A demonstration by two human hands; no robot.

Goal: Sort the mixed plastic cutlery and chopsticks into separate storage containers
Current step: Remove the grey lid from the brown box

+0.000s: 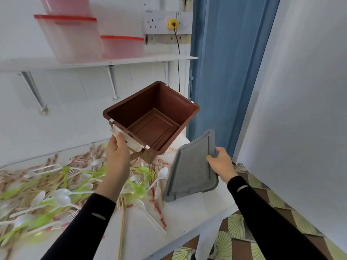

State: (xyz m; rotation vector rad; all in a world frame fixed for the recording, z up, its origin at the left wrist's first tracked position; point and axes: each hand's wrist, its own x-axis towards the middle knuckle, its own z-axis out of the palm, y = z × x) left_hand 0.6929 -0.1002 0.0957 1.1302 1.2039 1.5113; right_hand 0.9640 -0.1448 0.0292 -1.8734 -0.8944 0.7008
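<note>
My left hand grips the white handle on the near side of an empty brown storage container, which is lifted above the table and tilted with its opening toward me. My right hand holds the right edge of a grey lid that tilts up from the table. A mixed pile of cutlery covers the white table's left half: green and white plastic spoons, white forks, wrapped chopsticks and bamboo skewers.
A wall shelf carries several clear containers with red lids. A socket with a yellow plug sits above it. A blue door frame stands right of the table. Patterned flooring lies below the table edge.
</note>
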